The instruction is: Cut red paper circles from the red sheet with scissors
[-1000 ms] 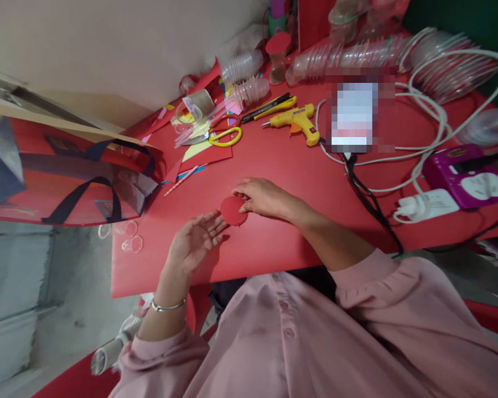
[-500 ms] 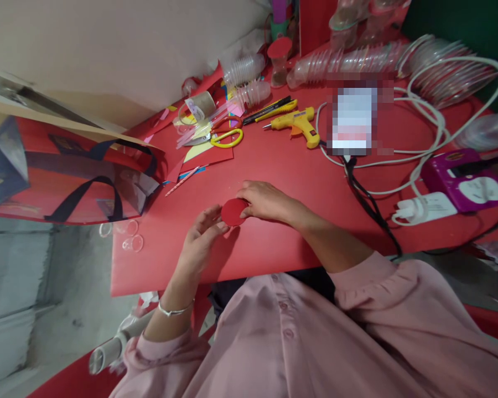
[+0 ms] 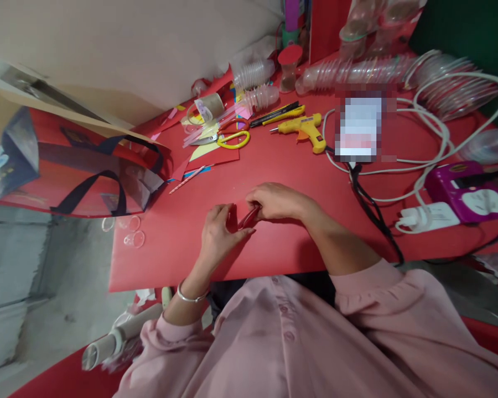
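Note:
A thin red disc (image 3: 248, 218) is tipped nearly edge-on above the red table (image 3: 166, 249). My right hand (image 3: 276, 202) pinches its right end between thumb and bent fingers. At the disc's left end is my left hand (image 3: 218, 235), its thumb stretched along the near side and its fingers apart from the thumb. Whether the left fingertips touch the disc I cannot tell. Beyond both hands lie a yellow glue gun (image 3: 309, 131), scissors with red and yellow handles (image 3: 233, 139) and a striped straw (image 3: 186, 182).
Stacked clear plastic cups (image 3: 357, 72) line the back. White cable (image 3: 435, 130), a blurred-out phone-like object (image 3: 360, 127) and a purple power socket (image 3: 467, 190) occupy the right. A red bag (image 3: 78, 166) is at the left, near small clear cups (image 3: 135, 239) by the table edge.
The disc has turned from lying face-up to nearly edge-on and shifted slightly right. My left hand has moved right and its thumb has spread from the fingers. The camera view has shifted slightly.

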`<control>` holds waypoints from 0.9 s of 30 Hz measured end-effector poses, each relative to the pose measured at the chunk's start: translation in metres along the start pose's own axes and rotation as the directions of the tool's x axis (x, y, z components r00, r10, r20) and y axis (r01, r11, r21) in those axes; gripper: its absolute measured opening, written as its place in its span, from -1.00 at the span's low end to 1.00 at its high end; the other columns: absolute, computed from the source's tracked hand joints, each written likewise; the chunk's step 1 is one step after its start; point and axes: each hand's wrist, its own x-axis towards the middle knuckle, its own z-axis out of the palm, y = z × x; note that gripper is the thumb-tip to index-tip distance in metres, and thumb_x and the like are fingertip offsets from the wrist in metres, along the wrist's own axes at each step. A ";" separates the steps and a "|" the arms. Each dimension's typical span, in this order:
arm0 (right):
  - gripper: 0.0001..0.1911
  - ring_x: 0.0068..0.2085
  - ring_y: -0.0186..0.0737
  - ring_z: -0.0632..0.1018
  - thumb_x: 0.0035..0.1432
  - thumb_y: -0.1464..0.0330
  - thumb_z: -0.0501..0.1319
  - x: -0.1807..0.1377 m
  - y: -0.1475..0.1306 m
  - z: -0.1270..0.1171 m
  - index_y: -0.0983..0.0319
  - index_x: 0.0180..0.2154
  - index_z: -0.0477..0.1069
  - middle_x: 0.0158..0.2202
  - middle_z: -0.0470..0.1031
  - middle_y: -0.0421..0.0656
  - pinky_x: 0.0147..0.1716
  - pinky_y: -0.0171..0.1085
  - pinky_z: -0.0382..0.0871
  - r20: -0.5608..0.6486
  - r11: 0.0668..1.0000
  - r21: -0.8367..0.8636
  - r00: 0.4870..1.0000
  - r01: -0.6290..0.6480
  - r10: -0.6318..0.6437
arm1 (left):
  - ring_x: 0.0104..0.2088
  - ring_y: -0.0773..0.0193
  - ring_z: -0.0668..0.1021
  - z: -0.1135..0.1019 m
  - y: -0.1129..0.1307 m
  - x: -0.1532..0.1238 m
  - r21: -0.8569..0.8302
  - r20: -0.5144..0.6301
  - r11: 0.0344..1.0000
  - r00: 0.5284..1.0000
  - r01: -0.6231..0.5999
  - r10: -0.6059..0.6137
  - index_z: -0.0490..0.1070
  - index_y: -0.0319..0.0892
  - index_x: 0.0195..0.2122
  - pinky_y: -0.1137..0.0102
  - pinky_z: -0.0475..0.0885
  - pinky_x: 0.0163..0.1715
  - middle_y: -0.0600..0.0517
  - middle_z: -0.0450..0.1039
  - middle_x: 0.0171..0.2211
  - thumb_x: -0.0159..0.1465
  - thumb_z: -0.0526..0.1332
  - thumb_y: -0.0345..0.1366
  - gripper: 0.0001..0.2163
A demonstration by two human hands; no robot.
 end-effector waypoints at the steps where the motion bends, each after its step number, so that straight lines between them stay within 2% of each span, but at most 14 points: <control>1: -0.90 -0.39 -0.27 0.37 0.04 0.35 0.36 0.000 0.001 -0.001 0.18 -0.42 0.45 -0.39 0.55 -0.20 -0.41 -0.24 0.01 0.009 1.000 0.001 1.000 -0.006 0.006 | -0.05 -0.08 0.56 -0.002 0.000 0.001 0.026 0.018 1.000 1.000 0.003 -0.004 0.51 -0.12 0.05 0.04 0.49 0.01 -0.15 0.51 -0.07 -0.01 0.57 -0.01 -0.37; 4: -0.79 -0.40 -0.29 0.38 0.03 0.24 0.43 -0.001 0.007 -0.006 0.19 -0.41 0.47 -0.41 0.54 -0.21 -0.40 -0.25 0.01 0.038 0.999 0.005 0.999 -0.035 0.035 | -0.03 0.02 0.57 -0.014 -0.003 0.005 0.047 0.127 0.999 0.992 0.008 -0.014 0.48 -0.07 0.09 0.15 0.51 -0.02 -0.10 0.49 -0.01 0.10 0.47 -0.20 -0.50; 7: -0.72 -0.41 -0.30 0.39 0.00 0.17 0.48 -0.005 0.013 -0.014 0.19 -0.40 0.49 -0.43 0.53 -0.23 -0.42 -0.25 0.01 0.057 0.997 0.012 0.995 -0.078 0.077 | -0.07 0.11 0.60 -0.026 -0.008 0.013 -0.021 0.211 0.999 0.977 0.028 -0.023 0.47 -0.04 0.13 0.23 0.51 -0.06 -0.06 0.53 -0.01 0.18 0.34 -0.34 -0.55; 11: -0.71 -0.42 -0.30 0.40 -0.02 0.15 0.50 -0.008 0.014 -0.018 0.19 -0.39 0.52 -0.45 0.54 -0.23 -0.43 -0.26 0.02 0.073 0.994 0.018 0.992 -0.104 0.102 | -0.20 0.14 0.60 -0.023 -0.002 0.029 0.053 0.131 0.998 0.990 0.041 -0.048 0.51 -0.06 0.03 0.26 0.47 -0.18 -0.05 0.54 -0.12 0.25 0.34 -0.25 -0.69; 15: -0.72 -0.43 -0.30 0.42 0.00 0.16 0.49 -0.009 0.010 -0.017 0.19 -0.39 0.52 -0.47 0.54 -0.23 -0.43 -0.26 0.03 0.090 0.995 0.035 0.992 -0.096 0.093 | -0.21 0.12 0.56 -0.008 0.005 0.044 0.144 0.174 0.989 0.982 0.045 -0.070 0.49 -0.09 -0.17 0.27 0.40 -0.27 -0.05 0.49 -0.14 0.18 0.41 -0.25 -0.78; 18: -0.73 -0.43 -0.29 0.42 -0.02 0.18 0.50 -0.009 0.006 -0.017 0.18 -0.41 0.51 -0.48 0.54 -0.23 -0.44 -0.26 0.03 0.088 0.994 0.009 0.990 -0.111 0.110 | -0.26 0.15 0.53 -0.002 0.000 0.050 0.108 0.179 0.990 0.978 0.089 -0.107 0.44 -0.10 -0.25 0.29 0.36 -0.31 -0.04 0.49 -0.17 0.13 0.44 -0.26 -0.77; 22: -0.72 -0.43 -0.29 0.44 -0.02 0.18 0.51 -0.011 0.003 -0.019 0.17 -0.42 0.52 -0.46 0.57 -0.22 -0.44 -0.25 0.04 0.094 0.992 0.000 0.988 -0.124 0.124 | -0.31 0.17 0.53 0.003 -0.008 0.047 0.004 0.128 0.988 0.980 0.152 -0.151 0.35 -0.08 -0.28 0.33 0.30 -0.37 -0.01 0.54 -0.23 0.03 0.50 -0.26 -0.65; 27: -0.78 -0.42 -0.28 0.45 -0.03 0.26 0.51 -0.012 0.001 -0.021 0.17 -0.40 0.53 -0.42 0.58 -0.21 -0.44 -0.26 0.04 0.089 0.993 -0.011 0.989 -0.119 0.120 | -0.39 0.21 0.51 0.005 -0.006 0.041 -0.070 0.134 0.984 0.979 0.163 -0.152 0.40 -0.08 -0.19 0.35 0.29 -0.39 0.09 0.49 -0.41 0.08 0.47 -0.26 -0.68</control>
